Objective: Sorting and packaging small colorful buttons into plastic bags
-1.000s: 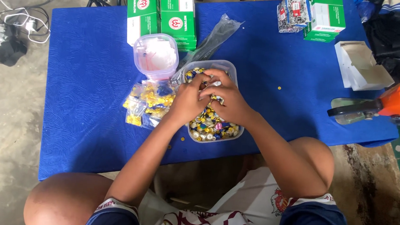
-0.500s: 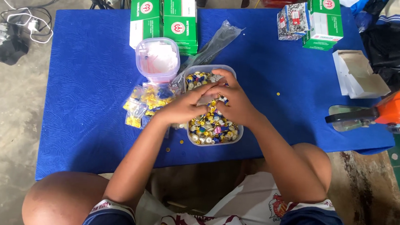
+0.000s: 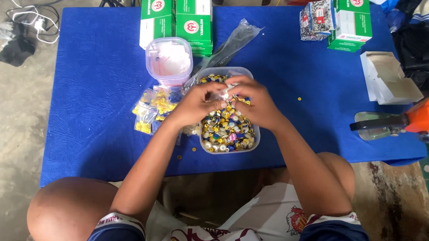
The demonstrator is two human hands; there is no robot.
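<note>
We cannot make out much of what sits between our fingertips: something small and pale shows where the left hand and the right hand meet, but it is too small to name, and the fingers cover most of it. Both hands are brought together, fingertips pinched on that small thing, above the far half of the clear plastic tub. The tub lies on the blue surface directly under the hands and is full of small round pieces, mostly gold with a few blue, white and pink ones; our hands hide its far end.

Just to the left of the left hand lies a heap of small clear bags holding yellow pieces, partly overlapping so we cannot count them. Beyond it stands a round clear container with pinkish contents we cannot identify. A crumpled clear bag lies beyond the tub. Green and white boxes stand at the far edge, their tops cut off by the frame. A few loose gold pieces lie scattered on the surface. An open white carton and an orange tool, cut off at the right edge, lie well apart from the hands.
</note>
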